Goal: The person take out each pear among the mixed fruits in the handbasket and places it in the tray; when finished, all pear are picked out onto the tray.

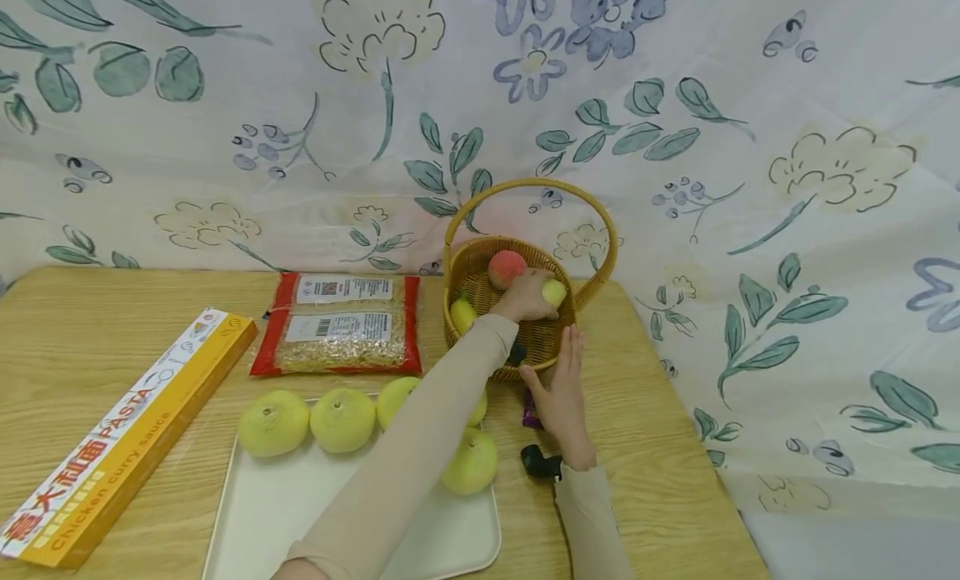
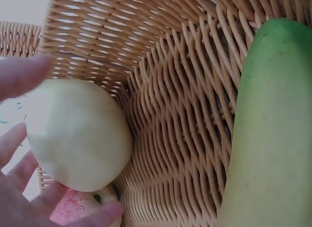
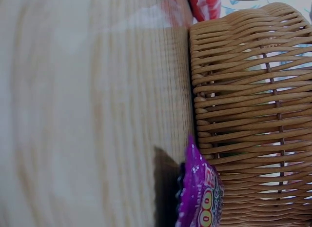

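Observation:
A wicker basket (image 1: 536,338) with a tall arched handle stands near the back edge of the table. Reaching into it, my left hand (image 1: 525,297) holds a pale yellow-green round fruit (image 2: 80,134) near the basket's right side, thumb and fingers around it. A pinkish-red peach-like fruit (image 1: 507,268) lies beside that hand, partly covered by fingers in the left wrist view. Along the basket's left wall is a long yellow fruit with a green end (image 1: 462,315). My right hand (image 1: 562,397) touches the basket's front right rim with straight fingers; it is outside the right wrist view.
A white tray (image 1: 288,513) with several yellow-green round fruits (image 1: 343,420) lies in front, partly under my left arm. Left of it are a red-edged clear food bag (image 1: 337,326) and a long pasta box (image 1: 127,438). A purple candy packet (image 3: 202,193) lies against the basket's front.

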Demonstrator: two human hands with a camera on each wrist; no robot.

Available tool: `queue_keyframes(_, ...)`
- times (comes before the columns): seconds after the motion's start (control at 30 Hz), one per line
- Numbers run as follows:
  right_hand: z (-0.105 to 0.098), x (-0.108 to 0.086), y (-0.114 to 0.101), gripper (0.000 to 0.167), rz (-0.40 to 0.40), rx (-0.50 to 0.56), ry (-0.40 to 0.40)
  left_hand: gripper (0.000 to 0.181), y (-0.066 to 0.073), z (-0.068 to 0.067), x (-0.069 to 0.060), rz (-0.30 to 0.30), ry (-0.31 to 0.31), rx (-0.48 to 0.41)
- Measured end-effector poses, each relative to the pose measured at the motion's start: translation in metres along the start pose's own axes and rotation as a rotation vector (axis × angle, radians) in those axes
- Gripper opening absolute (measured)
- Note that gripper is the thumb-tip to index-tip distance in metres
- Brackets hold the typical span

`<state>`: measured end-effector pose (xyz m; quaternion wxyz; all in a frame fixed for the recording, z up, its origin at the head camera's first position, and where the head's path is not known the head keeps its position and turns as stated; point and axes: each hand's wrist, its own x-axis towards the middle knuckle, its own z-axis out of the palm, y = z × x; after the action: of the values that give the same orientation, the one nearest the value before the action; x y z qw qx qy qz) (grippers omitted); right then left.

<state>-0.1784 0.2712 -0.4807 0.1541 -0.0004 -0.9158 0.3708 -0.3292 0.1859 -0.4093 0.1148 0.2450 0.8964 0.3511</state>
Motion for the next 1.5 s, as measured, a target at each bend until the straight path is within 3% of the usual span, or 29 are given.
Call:
queue_keyframes(0.2, 0.002, -0.001, -0.004, 0.092, 0.005, 0.009, -0.007, 0.073, -0.001, -0.005, -0.01, -0.052, -0.078, 0.017)
queue_keyframes(0.33, 0.003, -0.002, -0.006, 0.093, 0.008, 0.014, -0.023, 0.068, -0.003, -0.006, -0.016, -0.094, -0.194, -0.027)
queue_keyframes(0.43, 0.004, -0.003, -0.008, 0.093, 0.011, 0.013, -0.031, 0.064, -0.004, -0.007, -0.019, -0.098, -0.225, -0.068)
queue_keyframes(0.7, 0.006, -0.003, -0.01, 0.093, 0.009, 0.019, -0.027, 0.067, -0.004, -0.011, -0.023, -0.067, -0.106, -0.077)
queue_keyframes(0.9, 0.005, -0.002, -0.009, 0.093, 0.004, 0.033, -0.037, 0.068, 0.005, -0.017, -0.026, 0.008, 0.044, -0.181)
queue_keyframes(1.03, 0.003, -0.001, -0.007, 0.092, 0.004, 0.031, -0.038, 0.069, 0.01, -0.021, -0.03, 0.043, 0.103, -0.232)
queue_keyframes(1.27, -0.001, 0.001, -0.003, 0.091, 0.001, 0.003, -0.035, 0.069, 0.009, -0.024, -0.048, 0.11, 0.107, -0.253)
queue_keyframes(1.5, 0.0, 0.001, -0.002, 0.092, -0.022, -0.019, -0.023, 0.069, 0.002, -0.027, -0.066, 0.068, 0.138, -0.296)
